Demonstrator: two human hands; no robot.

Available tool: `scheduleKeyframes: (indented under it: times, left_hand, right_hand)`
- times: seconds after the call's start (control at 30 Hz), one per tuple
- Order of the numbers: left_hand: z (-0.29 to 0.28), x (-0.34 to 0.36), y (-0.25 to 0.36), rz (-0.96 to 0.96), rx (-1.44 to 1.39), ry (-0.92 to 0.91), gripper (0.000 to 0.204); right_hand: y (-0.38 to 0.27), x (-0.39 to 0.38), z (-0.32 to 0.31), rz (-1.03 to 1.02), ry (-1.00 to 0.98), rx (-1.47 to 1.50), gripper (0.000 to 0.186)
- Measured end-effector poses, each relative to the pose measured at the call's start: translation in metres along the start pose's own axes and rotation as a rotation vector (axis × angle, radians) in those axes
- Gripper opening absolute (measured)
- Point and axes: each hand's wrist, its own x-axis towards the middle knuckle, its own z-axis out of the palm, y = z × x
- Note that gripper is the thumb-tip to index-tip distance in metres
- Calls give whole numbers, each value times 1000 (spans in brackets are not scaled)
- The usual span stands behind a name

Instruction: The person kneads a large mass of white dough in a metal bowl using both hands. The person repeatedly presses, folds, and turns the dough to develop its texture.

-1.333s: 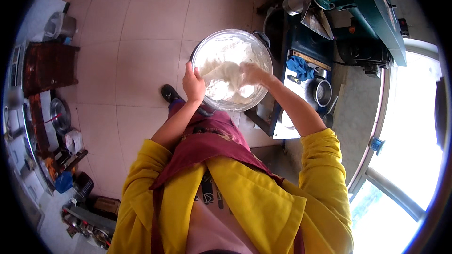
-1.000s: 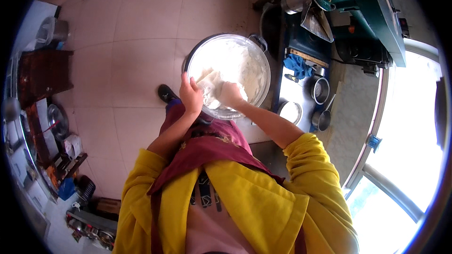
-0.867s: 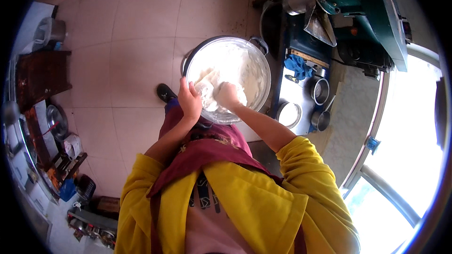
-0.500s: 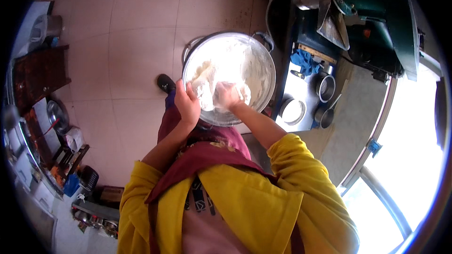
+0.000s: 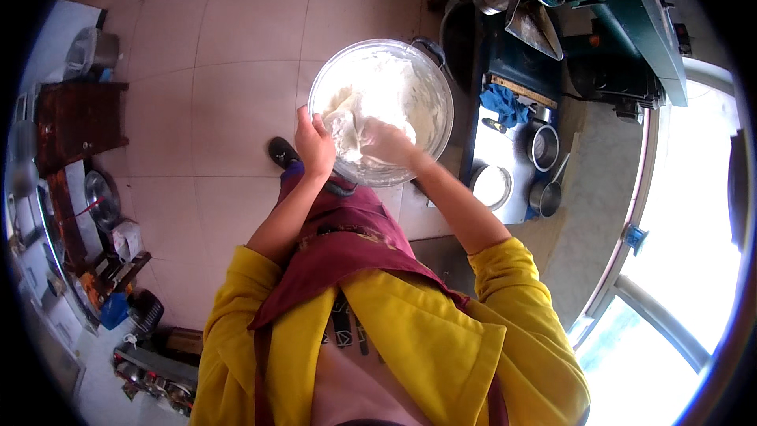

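Observation:
A large round metal pot (image 5: 447, 114) with dark side handles stands in front of me. White flour (image 5: 386, 75) and a lump of pale dough (image 5: 344, 128) lie inside it, washed out by glare. My left hand (image 5: 315, 146) is closed on the pot's left rim, thumb toward the inside. Down in the pot, my right hand (image 5: 386, 142) presses into the dough beside the left one. Its fingers are blurred and partly hidden by flour and dough.
To the right, a counter (image 5: 505, 154) holds metal pans (image 5: 492, 187), a blue cloth (image 5: 503, 104) and a long-handled saucepan (image 5: 546, 197). A dark green machine (image 5: 599, 0) stands beyond it. Wooden furniture (image 5: 79, 126) lines the left side of the tiled floor (image 5: 244, 118).
The pot sits slightly higher in view. My right hand has shifted a little within the dough, its forearm reaching in farther, while my left hand keeps its hold on the rim.

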Motion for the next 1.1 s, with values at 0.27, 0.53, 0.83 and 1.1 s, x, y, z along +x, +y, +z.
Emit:
scheduleKeyframes:
  times: [0.27,0.53,0.83,1.1]
  left_hand:
    - [-5,-3,6,1,24,5,20]
    - [0,-1,-2,41,67,-56,21]
    - [-2,0,-7,42,103,-43,25]
    - [-3,0,-4,17,79,-39,26]
  right_hand:
    - [21,35,-83,601,203,-182,81]
    - [42,150,37,103,-117,-879,104]
    - [45,134,-4,54,49,-169,25]
    - [13,33,-69,195,-11,323,32]
